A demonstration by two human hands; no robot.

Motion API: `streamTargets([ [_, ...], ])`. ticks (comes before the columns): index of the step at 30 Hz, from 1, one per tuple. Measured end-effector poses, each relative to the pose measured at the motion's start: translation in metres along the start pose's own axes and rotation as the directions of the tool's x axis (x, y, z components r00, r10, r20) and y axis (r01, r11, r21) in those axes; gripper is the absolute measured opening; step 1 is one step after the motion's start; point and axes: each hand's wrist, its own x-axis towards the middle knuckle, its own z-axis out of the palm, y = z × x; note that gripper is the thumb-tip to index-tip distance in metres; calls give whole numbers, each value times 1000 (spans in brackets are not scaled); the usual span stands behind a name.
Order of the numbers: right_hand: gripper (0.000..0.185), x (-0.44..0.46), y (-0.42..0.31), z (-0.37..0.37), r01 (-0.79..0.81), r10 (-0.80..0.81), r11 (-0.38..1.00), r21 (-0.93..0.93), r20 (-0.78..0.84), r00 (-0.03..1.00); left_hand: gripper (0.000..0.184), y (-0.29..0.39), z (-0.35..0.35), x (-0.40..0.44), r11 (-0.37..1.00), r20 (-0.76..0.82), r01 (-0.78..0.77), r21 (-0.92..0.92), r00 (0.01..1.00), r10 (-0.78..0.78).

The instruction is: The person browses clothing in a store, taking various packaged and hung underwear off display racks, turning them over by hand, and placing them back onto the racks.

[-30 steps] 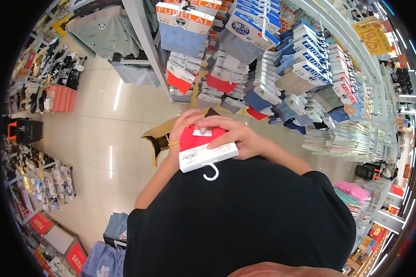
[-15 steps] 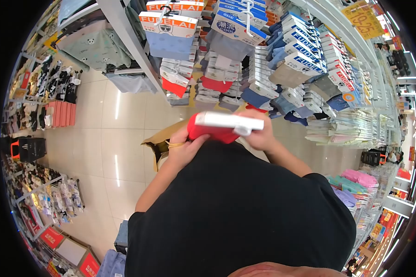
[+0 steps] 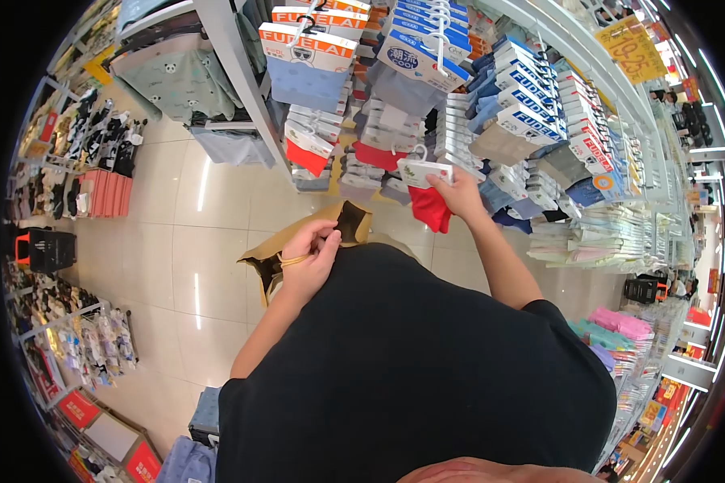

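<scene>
Red garment (image 3: pixel 431 212) hangs from the right grip (image 3: pixel 460 193), arm (image 3: pixel 501 255) stretched forward.

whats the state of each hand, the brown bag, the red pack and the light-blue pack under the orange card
Red pack: upright, hook up; whether hung, unclear
Right hand: closed on the red pack
Brown bag: open, dark inside showing
Left hand: curled; grip unclear
Light-blue pack: hanging

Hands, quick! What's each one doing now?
Left hand: curled, nothing seen in it; can't tell if closed.
Right hand: closed, holding the red pack.
</scene>
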Motion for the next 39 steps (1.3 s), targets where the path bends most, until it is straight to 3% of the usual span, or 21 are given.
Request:
streamTargets([
  [2, 34, 8, 2, 12, 12, -7, 995, -95, 57, 998, 18, 2, -1, -1, 1000, -13, 3, -7, 1000, -3],
  [3, 37, 3, -27, 13, 31, -25, 994, -106, 58, 998, 17, 3, -2, -1, 1000, -19, 4, -10, 1000, -4],
  [6, 37, 22, -13, 34, 94, -90, 991, -97, 41, 995, 17, 5, -5, -2, 1000, -22, -6, 18, 1000, 6],
  [9, 41, 35, -15, 42, 22, -13, 995, -95, 97, 995, 17, 3, -6, -3, 1000, -41, -4, 11, 999, 4],
  [12, 49, 51, 7, 49, -93, 112, 976, -199, 90, 990, 16, 4, -6, -4, 1000, -62, -25, -14, 998, 25],
  [15, 60, 39, -9, 41, -43, 75, 912, -408, 64, 995, 16, 4, -7, -4, 1000, -84, -28, -14, 996, 27],
  [18, 65, 24, -47, 28, 130, -156, 942, -310, -63, 986, 16, 3, -8, -2, 1000, -78, -30, -6, 997, 29],
  [19, 68, 26, -57, 26, 198, -215, 973, -120, -155, 964, 16, 3, -8, -1, 999, -80, -39, -1, 996, 38],
  [22, 70, 34, -105, 9, 391, -335, 915, 98, -355, 873, 16, 3, -5, 0, 998, -71, -56, 6, 996, 57],
  [25, 71, 49, -136, -3, 467, -426, 884, -18, -441, 790, 16, 3, -2, 2, 998, -57, -69, -1, 996, 69],
  [28, 68, 58, -153, -8, 355, -325, 935, 5, -392, 861, 16, 6, -1, 3, 997, -53, -72, 3, 996, 73],
  [29, 52, 68, -147, -5, 400, -334, 905, 143, -344, 878, 16, 6, -1, 2, 997, -54, -74, 8, 996, 75],
  [32, 40, 80, -140, -5, 191, -143, 895, 404, -148, 979, 16, 3, -1, 1, 996, -56, -85, 9, 995, 85],
  [39, 27, 33, -167, -30, 267, -171, 612, 745, -205, 964, 16, 1, -3, -2, 997, -70, -70, -10, 995, 69],
])
